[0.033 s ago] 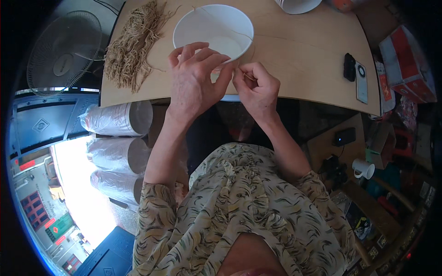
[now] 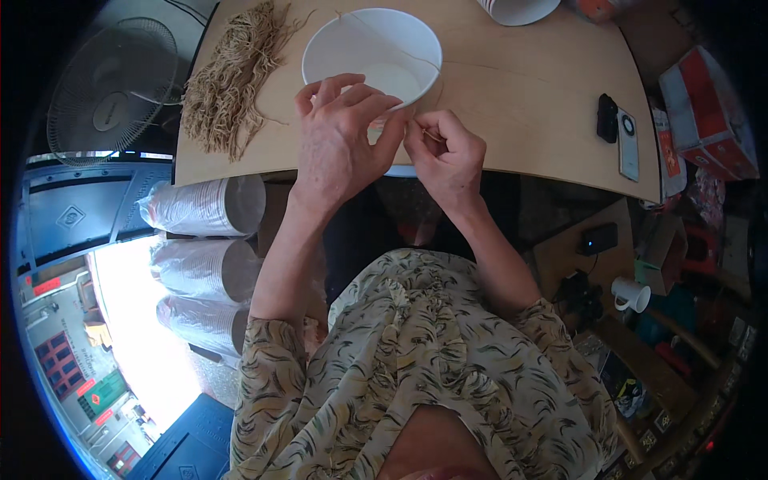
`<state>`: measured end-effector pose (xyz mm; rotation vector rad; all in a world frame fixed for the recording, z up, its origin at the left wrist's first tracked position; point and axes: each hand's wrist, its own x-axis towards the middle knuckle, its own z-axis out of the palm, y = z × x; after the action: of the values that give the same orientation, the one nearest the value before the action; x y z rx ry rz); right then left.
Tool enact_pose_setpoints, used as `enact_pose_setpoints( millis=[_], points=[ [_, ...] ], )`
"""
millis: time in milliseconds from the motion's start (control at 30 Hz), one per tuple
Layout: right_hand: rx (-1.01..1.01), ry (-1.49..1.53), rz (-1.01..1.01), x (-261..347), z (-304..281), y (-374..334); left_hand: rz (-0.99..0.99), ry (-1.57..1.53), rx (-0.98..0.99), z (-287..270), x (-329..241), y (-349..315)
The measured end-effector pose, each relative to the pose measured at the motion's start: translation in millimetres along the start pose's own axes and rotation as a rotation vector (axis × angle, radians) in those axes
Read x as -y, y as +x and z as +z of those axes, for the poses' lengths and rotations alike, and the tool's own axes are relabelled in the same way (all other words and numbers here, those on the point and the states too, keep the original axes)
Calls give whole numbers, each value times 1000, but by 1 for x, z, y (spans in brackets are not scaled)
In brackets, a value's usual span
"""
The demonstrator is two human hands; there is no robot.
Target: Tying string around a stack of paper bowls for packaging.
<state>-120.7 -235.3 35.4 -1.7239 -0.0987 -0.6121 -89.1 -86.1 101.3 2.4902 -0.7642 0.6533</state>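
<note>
A white round bucket [image 2: 372, 48] stands at the near edge of the table, its mouth tilted toward me. My left hand [image 2: 340, 136] is at its near rim, fingers curled over the edge and thumb outside, pinching there. Close beside that thumb, my right hand [image 2: 450, 150] is closed, thumb and forefinger pinching a thin tan cord [image 2: 433, 134]. A length of cord lies across the bucket's mouth. Whatever is between the fingertips of both hands is too small to make out. Left of the bucket lies a loose heap of tan cords [image 2: 232, 88].
Another white bucket [image 2: 520, 10] is at the far edge. A phone [image 2: 629, 144] and a black object [image 2: 607, 118] lie on the table's right. Wrapped stacks of buckets [image 2: 200, 208] sit below left, near a fan [image 2: 110, 112]. A white mug [image 2: 632, 295] is at lower right.
</note>
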Motion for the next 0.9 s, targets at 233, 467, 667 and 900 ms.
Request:
enact_pose_setpoints(
  millis=[233, 467, 667, 900],
  points=[
    [39, -9, -15, 4, -1, -1, -23, -59, 67, -2, 2, -2],
    [119, -54, 34, 6, -6, 2, -48, -64, 105, -6, -2, 0],
    [121, -57, 83, 4, -8, 6, -23, -64, 87, -6, -4, 1],
    [87, -16, 120, 2, -9, 4, -13, -31, 74, 2, 1, 3]
  ],
)
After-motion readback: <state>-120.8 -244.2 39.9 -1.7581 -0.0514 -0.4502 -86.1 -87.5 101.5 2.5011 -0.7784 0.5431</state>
